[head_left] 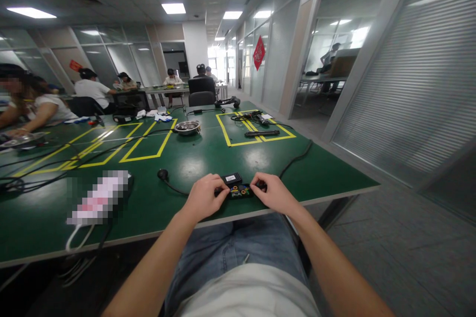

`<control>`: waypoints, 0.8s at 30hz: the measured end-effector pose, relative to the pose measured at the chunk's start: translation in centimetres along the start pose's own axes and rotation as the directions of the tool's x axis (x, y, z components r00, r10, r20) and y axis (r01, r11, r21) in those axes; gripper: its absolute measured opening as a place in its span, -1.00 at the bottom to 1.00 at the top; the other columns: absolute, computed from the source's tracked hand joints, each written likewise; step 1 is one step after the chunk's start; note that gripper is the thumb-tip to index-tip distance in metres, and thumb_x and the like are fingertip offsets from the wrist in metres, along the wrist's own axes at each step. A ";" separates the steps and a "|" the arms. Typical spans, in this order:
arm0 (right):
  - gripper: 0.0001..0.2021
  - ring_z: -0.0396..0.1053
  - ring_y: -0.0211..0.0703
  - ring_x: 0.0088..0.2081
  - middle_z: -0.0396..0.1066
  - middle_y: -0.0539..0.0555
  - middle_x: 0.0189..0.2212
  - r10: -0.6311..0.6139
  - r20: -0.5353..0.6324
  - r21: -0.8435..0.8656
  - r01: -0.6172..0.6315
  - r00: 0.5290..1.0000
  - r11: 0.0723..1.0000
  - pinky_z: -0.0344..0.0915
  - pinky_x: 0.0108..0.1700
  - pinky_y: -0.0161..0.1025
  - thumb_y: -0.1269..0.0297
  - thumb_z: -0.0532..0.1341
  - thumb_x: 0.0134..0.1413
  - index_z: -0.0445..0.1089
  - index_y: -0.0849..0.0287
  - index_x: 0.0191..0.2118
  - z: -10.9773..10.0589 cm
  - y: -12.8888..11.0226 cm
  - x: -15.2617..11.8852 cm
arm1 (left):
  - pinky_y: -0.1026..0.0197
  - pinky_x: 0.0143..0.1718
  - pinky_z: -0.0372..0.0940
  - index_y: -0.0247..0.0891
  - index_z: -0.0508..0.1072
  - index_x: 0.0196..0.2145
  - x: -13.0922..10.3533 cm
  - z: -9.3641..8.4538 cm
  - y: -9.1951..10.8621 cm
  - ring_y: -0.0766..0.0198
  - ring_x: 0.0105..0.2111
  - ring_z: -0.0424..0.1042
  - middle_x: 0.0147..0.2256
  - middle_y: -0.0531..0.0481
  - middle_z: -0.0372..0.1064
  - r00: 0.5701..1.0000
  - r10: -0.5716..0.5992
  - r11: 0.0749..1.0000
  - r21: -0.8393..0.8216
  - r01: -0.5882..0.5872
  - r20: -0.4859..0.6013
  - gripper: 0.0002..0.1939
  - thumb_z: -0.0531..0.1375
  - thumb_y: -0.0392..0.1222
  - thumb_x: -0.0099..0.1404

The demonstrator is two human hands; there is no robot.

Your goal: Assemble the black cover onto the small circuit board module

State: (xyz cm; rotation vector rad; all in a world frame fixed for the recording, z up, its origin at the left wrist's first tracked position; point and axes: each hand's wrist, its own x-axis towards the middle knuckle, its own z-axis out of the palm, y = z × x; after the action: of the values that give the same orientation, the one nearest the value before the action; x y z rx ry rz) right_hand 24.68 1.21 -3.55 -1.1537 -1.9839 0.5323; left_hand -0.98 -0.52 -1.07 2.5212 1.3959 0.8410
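An opened black device [240, 191] with a circuit board and small coloured parts showing lies near the table's front edge. Pinched at its left end, where a cable runs to a black plug [162, 175], is my left hand [208, 193]. At the right end my right hand [271, 190] closes its fingers on the device's cable end, beside a cable [297, 157] that curves off to the right. Just behind the board rests a black cover [232, 178] with a white label.
On the green table [334, 178] stand a metal bowl [187, 128] and, inside yellow tape, a black bar [262, 133] with cables. A pixelated pinkish object [100, 198] lies at the left among black cables. Several people sit farther back and left.
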 end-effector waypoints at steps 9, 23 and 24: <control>-0.89 0.47 -0.04 -0.24 0.57 0.03 -0.35 -0.056 -0.002 -0.088 0.056 0.998 0.995 0.29 -0.09 -0.14 0.39 0.28 0.20 0.47 0.08 -0.36 -0.1 0.6 0.1 | -0.20 0.23 0.41 -0.03 0.73 0.02 0.8 1.2 -1.1 -0.06 0.16 0.50 0.16 -0.13 0.59 0.996 -0.062 0.998 0.020 0.063 -0.071 -0.62 0.15 -0.31 0.49; -0.83 0.48 -0.06 -0.25 0.55 0.00 -0.34 -0.012 -0.017 -0.010 0.012 1.000 1.000 0.34 -0.05 -0.13 0.43 0.23 0.06 0.48 0.08 -0.21 0.1 0.7 0.2 | -0.03 0.15 0.47 -0.14 0.65 0.12 0.5 0.7 -0.4 0.04 0.02 0.58 0.02 -0.15 0.65 0.985 -0.006 0.988 -0.151 -0.020 -0.171 -0.71 0.24 -0.15 0.52; -0.78 0.48 -0.06 -0.25 0.55 0.00 -0.33 -0.005 -0.020 0.018 0.006 1.000 1.000 0.35 -0.05 -0.13 0.44 0.22 0.03 0.47 0.09 -0.18 0.2 0.8 0.2 | -0.03 0.16 0.46 -0.13 0.63 0.15 0.3 0.6 -0.2 0.04 0.04 0.57 0.05 -0.16 0.64 0.987 0.058 0.984 -0.156 -0.082 -0.153 -0.69 0.22 -0.13 0.54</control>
State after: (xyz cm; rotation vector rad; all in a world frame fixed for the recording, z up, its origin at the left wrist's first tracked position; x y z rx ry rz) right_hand 24.91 1.83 -4.10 -1.1381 -1.9612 0.5330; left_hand -0.64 -0.06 -1.50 2.4398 1.2279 1.1273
